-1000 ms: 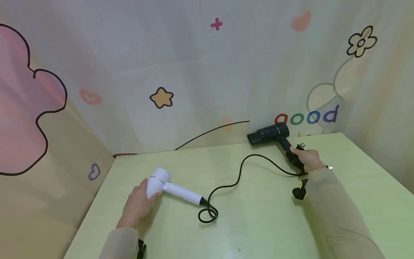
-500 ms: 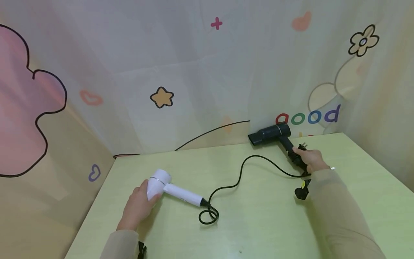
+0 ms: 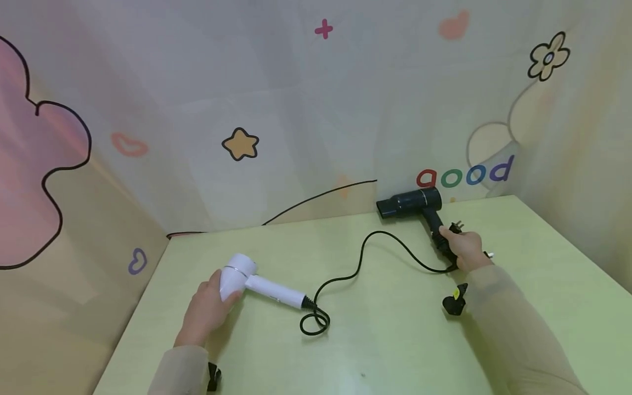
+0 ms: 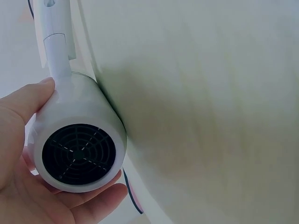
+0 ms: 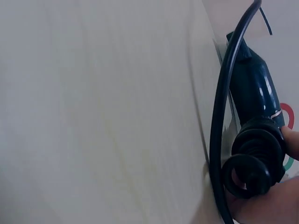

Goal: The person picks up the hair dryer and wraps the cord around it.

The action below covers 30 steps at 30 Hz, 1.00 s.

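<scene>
On the left of the table, my left hand (image 3: 204, 310) grips the body of a white hair dryer (image 3: 276, 292), thumb on one side and fingers round the other. The left wrist view shows its dark round grille (image 4: 78, 154) facing the camera. At the back right, my right hand (image 3: 466, 249) holds the lower handle of a black hair dryer (image 3: 407, 203), whose flat nozzle points left. Coiled cord (image 5: 257, 144) bunches at that handle, partly covered by the fingers. A two-pin plug (image 3: 456, 226) sticks out beside the hand.
A black cord (image 3: 362, 255) runs from the white dryer's handle, with a small loop, across the table (image 3: 385, 334) to my right hand. A printed curtain (image 3: 296, 109) stands behind the back edge. Black strap pieces (image 3: 454, 302) show beside both sleeves.
The head view has shifted slightly, so the scene sits a little further left and higher. Both hands keep their holds, and the dryers stay in about the same places.
</scene>
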Tool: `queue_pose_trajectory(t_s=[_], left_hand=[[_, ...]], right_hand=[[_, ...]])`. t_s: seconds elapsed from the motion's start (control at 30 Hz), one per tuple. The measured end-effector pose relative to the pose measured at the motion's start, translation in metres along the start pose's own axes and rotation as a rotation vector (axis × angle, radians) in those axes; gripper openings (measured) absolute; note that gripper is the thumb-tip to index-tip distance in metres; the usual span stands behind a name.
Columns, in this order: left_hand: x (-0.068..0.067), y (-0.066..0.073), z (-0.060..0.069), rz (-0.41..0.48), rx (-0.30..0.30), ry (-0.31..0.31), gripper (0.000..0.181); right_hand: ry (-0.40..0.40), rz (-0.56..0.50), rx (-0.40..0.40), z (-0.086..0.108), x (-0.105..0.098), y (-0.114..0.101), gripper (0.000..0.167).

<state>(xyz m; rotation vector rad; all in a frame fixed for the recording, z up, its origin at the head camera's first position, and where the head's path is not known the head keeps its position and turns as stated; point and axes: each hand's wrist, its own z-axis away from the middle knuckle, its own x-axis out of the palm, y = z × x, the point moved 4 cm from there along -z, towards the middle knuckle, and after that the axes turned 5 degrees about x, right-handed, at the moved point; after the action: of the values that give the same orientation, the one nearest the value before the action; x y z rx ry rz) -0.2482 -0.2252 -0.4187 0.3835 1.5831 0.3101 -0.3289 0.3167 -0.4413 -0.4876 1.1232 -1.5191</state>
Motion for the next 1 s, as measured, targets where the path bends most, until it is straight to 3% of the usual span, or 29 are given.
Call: queue_pose_trajectory(t_s=[0.23, 0.57, 0.8, 1.0], left_hand=[[-0.003, 0.002, -0.002, 0.006, 0.026, -0.004, 0.071], [-0.005, 0.0, -0.01, 0.04, 0.021, -0.021, 0.073], [-0.009, 0.0, -0.013, 0.086, -0.028, -0.029, 0.074], [-0.01, 0.001, -0.016, 0.092, -0.059, -0.073, 0.084]], right_hand=[[0.04, 0.061, 0.048, 0.008, 0.001, 0.007, 0.09], [0.059, 0.291, -0.003, 0.018, -0.005, 0.0, 0.083], [0.117, 0.482, -0.129, 0.025, -0.013, -0.007, 0.065], [0.151, 0.694, -0.341, 0.039, -0.015, -0.014, 0.066]])
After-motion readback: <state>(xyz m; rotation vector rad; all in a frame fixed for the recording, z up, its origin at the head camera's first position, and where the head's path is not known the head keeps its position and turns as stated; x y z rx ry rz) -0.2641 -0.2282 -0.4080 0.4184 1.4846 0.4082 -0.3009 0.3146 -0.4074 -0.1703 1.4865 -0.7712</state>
